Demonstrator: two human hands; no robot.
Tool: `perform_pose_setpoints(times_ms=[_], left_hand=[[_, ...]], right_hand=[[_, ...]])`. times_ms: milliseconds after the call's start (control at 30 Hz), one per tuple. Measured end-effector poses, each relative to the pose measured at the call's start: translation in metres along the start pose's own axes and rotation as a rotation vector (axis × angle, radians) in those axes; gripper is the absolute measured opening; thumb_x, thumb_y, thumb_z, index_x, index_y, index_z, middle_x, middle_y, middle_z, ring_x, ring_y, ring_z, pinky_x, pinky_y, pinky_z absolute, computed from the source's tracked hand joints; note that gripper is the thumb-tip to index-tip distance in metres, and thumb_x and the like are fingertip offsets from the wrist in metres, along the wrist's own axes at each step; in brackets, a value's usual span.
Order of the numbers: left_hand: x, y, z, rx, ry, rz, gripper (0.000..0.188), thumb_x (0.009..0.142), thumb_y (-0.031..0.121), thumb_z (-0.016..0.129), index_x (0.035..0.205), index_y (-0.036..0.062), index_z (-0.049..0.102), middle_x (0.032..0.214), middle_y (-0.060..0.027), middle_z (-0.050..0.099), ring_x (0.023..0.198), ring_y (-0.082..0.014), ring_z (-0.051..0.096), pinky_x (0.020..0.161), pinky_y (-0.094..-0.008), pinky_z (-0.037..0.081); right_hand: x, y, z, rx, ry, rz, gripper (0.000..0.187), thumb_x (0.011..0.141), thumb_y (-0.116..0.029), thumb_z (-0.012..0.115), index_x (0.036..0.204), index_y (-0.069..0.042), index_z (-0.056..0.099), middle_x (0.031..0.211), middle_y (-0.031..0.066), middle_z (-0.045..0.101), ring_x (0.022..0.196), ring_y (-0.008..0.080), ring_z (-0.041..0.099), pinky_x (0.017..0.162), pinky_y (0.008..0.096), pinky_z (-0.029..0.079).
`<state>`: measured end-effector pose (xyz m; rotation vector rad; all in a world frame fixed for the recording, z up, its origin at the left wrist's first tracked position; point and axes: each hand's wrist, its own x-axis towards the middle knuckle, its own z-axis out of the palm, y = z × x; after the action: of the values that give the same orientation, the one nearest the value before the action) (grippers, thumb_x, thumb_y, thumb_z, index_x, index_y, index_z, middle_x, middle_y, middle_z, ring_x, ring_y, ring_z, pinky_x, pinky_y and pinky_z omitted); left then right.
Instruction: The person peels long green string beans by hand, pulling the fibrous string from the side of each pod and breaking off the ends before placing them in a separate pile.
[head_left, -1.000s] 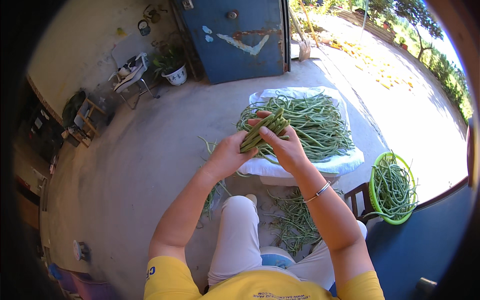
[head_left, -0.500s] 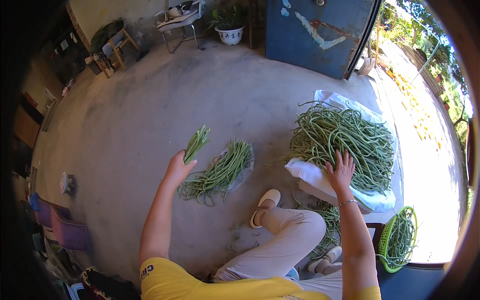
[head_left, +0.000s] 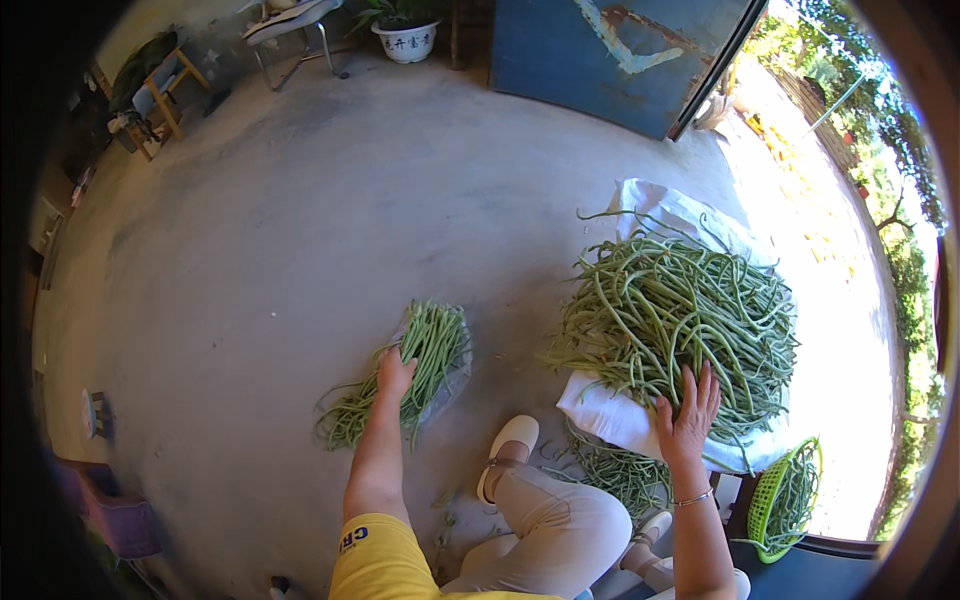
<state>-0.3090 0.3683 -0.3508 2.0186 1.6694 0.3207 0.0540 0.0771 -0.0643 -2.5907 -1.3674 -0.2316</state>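
- Left hand (head_left: 396, 375): on the bean bundle (head_left: 435, 345); fingertips hidden, so whether it grips cannot be told.
- Bean bundle: long green pods lying on clear plastic (head_left: 454, 384), itself on the floor (head_left: 280, 250).
- Right hand (head_left: 688, 420): fingers extended and slightly apart, at the near edge of the bean heap (head_left: 690, 320).
- Bean heap: on white cloth (head_left: 610, 405), right of the bundle.
- Loose beans (head_left: 625, 480): below the cloth's near edge.
- Green basket (head_left: 764, 498): far right, containing more beans.

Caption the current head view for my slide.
Left hand at a small pile of long green beans on clear plastic; right hand, open, at a larger heap over white sheeting.
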Motion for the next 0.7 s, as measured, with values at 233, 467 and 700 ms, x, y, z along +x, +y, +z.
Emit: perform_pose_setpoints(times_ms=[233, 467, 700], left_hand=[[0.037, 0.049, 0.035, 0.174, -0.05, -0.081, 0.049, 0.072, 0.032, 0.068, 0.103, -0.0017, 0.05, 0.113, -0.0191, 0.049, 0.105, -0.0373, 0.046, 0.085, -0.0444, 0.042], [0.026, 0.033, 0.046, 0.204, -0.021, -0.059, 0.067, 0.069, 0.034, 0.071, 0.118, -0.0008, 0.042, 0.119, -0.0201, 0.046, 0.107, -0.0368, 0.045, 0.087, -0.0451, 0.04], [0.011, 0.077, 0.007, 0.038, 0.032, 0.116, 0.052, 0.072, 0.019, 0.066, 0.116, 0.0012, 0.045, 0.112, -0.0182, 0.05, 0.104, -0.0345, 0.048, 0.088, -0.0427, 0.039]], right_hand=[[0.001, 0.005, -0.008, 0.043, -0.07, 0.02, 0.058, 0.076, -0.027, 0.058, 0.127, -0.006, 0.039, 0.139, 0.0201, 0.024, 0.126, 0.0413, 0.02, 0.104, 0.0497, 0.012], [0.005, -0.002, -0.011, 0.075, -0.044, 0.005, 0.056, 0.076, -0.024, 0.059, 0.125, -0.005, 0.04, 0.137, 0.0209, 0.026, 0.125, 0.0415, 0.023, 0.103, 0.0498, 0.015], [0.004, 0.001, -0.026, 0.119, -0.046, -0.014, 0.065, 0.073, -0.033, 0.064, 0.127, -0.007, 0.039, 0.136, 0.0183, 0.028, 0.124, 0.0377, 0.025, 0.103, 0.0495, 0.016]])
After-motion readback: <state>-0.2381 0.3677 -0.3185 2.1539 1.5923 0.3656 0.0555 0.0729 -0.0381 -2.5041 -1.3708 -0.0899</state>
